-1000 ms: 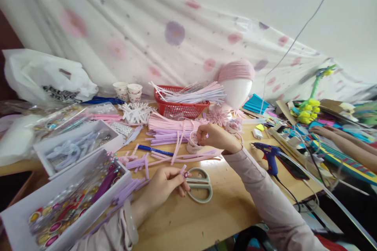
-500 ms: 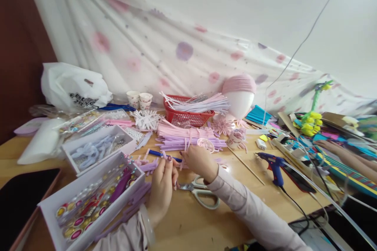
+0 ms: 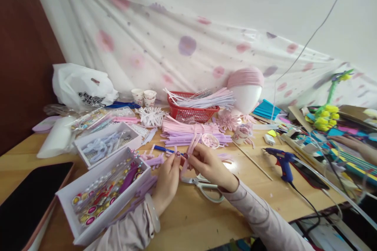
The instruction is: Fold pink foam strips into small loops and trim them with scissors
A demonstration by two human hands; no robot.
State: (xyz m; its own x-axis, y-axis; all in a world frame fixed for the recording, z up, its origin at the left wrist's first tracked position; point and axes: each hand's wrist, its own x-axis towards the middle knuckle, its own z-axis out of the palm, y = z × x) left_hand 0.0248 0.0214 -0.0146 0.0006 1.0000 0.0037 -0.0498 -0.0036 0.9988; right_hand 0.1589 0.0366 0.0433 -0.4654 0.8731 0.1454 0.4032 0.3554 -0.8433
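Over the table, my left hand (image 3: 167, 183) is closed in a pinch on a short lilac pipe cleaner (image 3: 176, 149). Just to its right, with fingertips almost meeting, my right hand (image 3: 211, 166) pinches a long pink pipe cleaner (image 3: 193, 144) that sticks up and hangs below the fingers. Under my right hand lie scissors (image 3: 200, 184) with pale handles, partly covered. A paper cup of small pink pieces (image 3: 210, 140) stands behind that hand. Bundles of pink pipe cleaners (image 3: 188, 128) and purple pipe cleaners (image 3: 173, 140) lie beyond, near a blue pen (image 3: 161, 148).
Left are a white box of beads and gems (image 3: 103, 196) and a black-screened tablet (image 3: 32, 200). A red basket (image 3: 194, 114) stands behind. Right are a wooden stick (image 3: 255, 161), a blue glue gun (image 3: 284, 164) and another person's hand (image 3: 350, 143).
My right hand has left the paper cup and come over beside my left hand, where the pink pipe cleaner now stands up in its fingers. The view has swung left.
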